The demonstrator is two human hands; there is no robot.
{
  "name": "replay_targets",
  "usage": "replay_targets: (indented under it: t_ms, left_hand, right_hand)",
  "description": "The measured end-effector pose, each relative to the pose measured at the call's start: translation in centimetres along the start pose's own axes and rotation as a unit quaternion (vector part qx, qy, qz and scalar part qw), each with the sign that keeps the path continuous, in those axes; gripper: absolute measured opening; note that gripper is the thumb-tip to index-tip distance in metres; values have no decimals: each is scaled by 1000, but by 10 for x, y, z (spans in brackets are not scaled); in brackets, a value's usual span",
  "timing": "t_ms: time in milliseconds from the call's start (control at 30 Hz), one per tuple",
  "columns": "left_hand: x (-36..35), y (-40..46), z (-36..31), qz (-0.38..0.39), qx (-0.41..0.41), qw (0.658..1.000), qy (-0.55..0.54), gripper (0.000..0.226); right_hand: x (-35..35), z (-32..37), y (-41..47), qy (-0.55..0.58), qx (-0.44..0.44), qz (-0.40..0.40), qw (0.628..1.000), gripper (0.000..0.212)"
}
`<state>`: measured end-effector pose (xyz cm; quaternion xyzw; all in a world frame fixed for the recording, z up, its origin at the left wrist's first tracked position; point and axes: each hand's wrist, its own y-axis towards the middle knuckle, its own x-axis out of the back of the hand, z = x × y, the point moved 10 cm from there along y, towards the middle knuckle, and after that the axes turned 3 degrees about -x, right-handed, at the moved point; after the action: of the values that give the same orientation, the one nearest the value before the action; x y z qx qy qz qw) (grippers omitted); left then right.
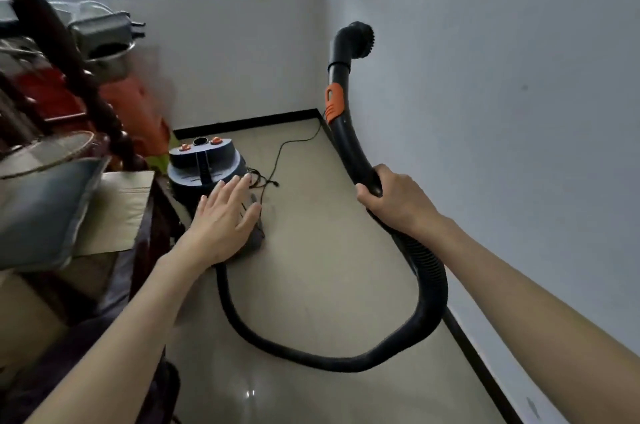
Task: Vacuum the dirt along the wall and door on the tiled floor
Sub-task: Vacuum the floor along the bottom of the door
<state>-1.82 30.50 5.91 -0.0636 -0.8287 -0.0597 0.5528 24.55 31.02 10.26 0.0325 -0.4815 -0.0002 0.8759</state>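
Nearest to me the black hose loops low over the tiled floor, running from the vacuum canister round toward the right wall. I see my right hand curled around the hose's rigid handle, right of the canister, holding it off the floor; the palm side is turned away, so I cannot make out the fingertips. Above that hand the tube rises past an orange clip to a round brush nozzle, which points at the right wall and sits well above the floor. My left hand lies flat with fingers spread over the near end of the canister; whether it presses or only hovers I cannot tell, and it hides the hose joint. A thin cord trails beyond the canister toward the far skirting. Left of the canister, cluttered furniture is blurred and cut off by the frame edge.
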Motion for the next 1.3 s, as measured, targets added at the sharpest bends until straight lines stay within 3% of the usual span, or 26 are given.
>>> replay_targets:
  t_ms: [233, 500, 733, 900, 1300]
  left_hand:
    - [30, 121, 27, -51, 23, 998, 26, 60]
    - [55, 224, 69, -77, 87, 993, 5, 57]
    - [42, 298, 169, -50, 141, 989, 2, 57]
    - [24, 367, 265, -27, 153, 988, -1, 57]
    - [-118, 434, 434, 129, 259, 957, -30, 61]
  right_hand:
    - [20, 32, 155, -124, 103, 2, 987, 24]
    - [7, 72, 311, -95, 145, 38, 984, 34]
    - [-91, 112, 424, -31, 148, 110, 982, 34]
    - [-176, 134, 510, 13, 99, 142, 985, 34]
    - [-366, 102, 605, -9, -16, 231, 973, 33]
